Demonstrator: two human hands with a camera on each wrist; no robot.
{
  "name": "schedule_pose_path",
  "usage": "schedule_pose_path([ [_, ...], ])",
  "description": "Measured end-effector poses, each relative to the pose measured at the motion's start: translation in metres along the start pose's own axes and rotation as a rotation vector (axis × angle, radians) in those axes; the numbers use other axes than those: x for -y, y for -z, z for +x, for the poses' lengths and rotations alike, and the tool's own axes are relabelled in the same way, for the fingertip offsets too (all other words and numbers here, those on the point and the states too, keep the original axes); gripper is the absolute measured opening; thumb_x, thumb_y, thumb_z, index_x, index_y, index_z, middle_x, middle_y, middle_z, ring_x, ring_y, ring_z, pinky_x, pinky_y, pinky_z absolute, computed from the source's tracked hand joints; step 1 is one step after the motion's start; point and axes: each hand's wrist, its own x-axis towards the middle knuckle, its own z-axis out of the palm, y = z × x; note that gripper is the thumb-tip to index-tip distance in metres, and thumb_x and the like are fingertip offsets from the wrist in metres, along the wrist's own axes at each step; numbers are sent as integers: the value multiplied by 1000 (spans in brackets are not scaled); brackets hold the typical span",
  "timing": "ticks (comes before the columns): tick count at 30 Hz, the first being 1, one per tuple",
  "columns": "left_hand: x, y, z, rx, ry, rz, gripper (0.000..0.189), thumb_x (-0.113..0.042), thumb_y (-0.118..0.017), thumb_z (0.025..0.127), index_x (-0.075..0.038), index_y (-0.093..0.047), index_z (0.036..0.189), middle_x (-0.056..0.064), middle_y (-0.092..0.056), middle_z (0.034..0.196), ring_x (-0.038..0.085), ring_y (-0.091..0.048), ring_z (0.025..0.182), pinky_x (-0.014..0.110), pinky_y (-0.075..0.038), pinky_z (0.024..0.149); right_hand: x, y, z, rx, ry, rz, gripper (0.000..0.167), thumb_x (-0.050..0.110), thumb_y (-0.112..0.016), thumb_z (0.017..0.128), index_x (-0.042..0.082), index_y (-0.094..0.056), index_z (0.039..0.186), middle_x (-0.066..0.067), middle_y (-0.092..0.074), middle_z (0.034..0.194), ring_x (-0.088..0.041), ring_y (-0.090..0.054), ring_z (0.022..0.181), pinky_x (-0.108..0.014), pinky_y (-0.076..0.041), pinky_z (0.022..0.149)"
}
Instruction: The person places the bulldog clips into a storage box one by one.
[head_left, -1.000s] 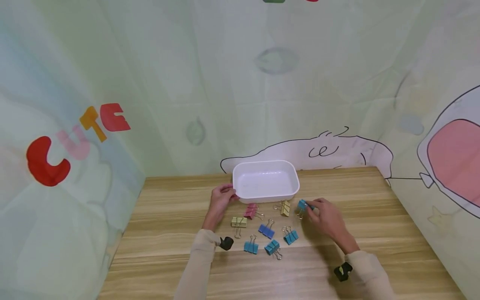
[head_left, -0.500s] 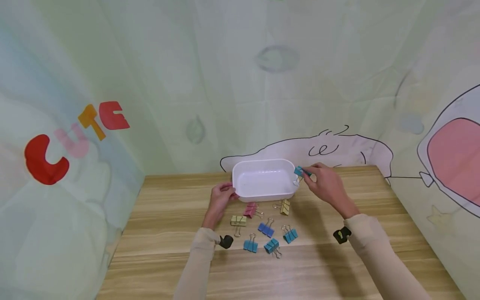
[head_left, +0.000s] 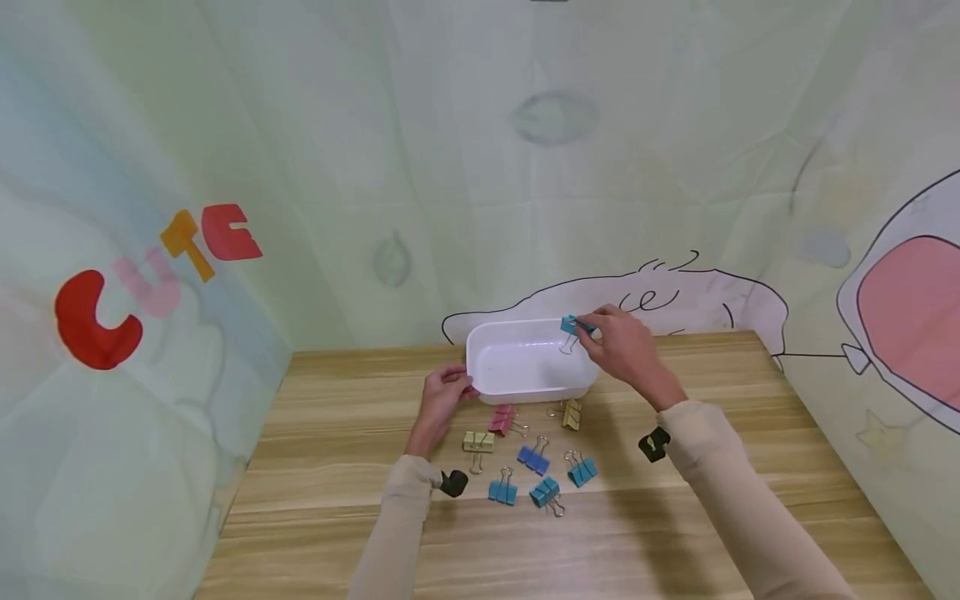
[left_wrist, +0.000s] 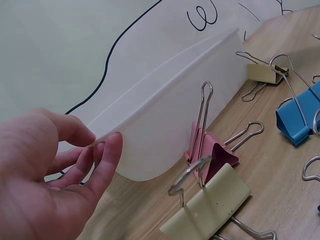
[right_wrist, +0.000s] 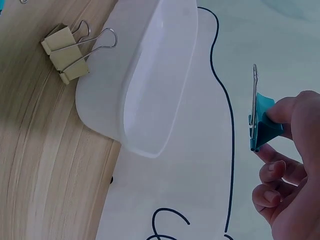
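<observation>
Teal clip (right_wrist: 264, 125) farther left between right-hand fingertips (right_wrist: 283, 110)

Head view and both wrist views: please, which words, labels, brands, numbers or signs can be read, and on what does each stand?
"CUTE": red, pink and orange letters on the pale green printed cloth backdrop.
Dark sliver at the head view's top edge: cut off, unreadable.
Black wrist devices: too small to tell any marking.
White rectangular plastic tray and coloured binder clips: no readable text.
</observation>
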Motion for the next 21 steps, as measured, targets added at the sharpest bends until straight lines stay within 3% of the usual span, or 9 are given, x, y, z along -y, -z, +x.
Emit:
schedule_pose_path([
  [5, 0, -1, 0, -3, 1, 3, 34, 9, -58, 99, 19, -53, 131, 22, -57, 110, 25, -68, 84, 26, -64, 76, 2, -3, 3, 14, -18, -4, 32, 24, -70, 99, 2, -76, 121, -20, -71, 112, -32, -69, 85, -45, -62, 62],
  [9, 0, 0, 0, -2, 5, 11, 34, 8, -58, 99, 18, -53, 132, 23, -57, 114, 26, -68, 86, 27, -64, 78, 3, -2, 2, 63, -55, -3, 50, 38, -74, 97, 6, -68, 136, -23, -65, 127, -35, -68, 91, -46, -63, 66],
  [13, 1, 0, 1, 1, 6, 20, 35, 7, -58, 100, 17, -52, 133, 26, -56, 117, 31, -68, 91, 29, -64, 79, 4, 0, 0, 108, -83, 4, 69, 51, -75, 93, 11, -59, 147, -24, -54, 140, -35, -66, 86, -41, -62, 61],
  [21, 1, -1, 0, 2, 2, 19, 36, 7, -58, 100, 18, -52, 134, 28, -55, 120, 33, -68, 93, 30, -64, 81, 4, 4, -8, 111, -72, 17, 74, 54, -75, 92, 11, -56, 150, -23, -49, 142, -32, -63, 80, -38, -60, 59],
])
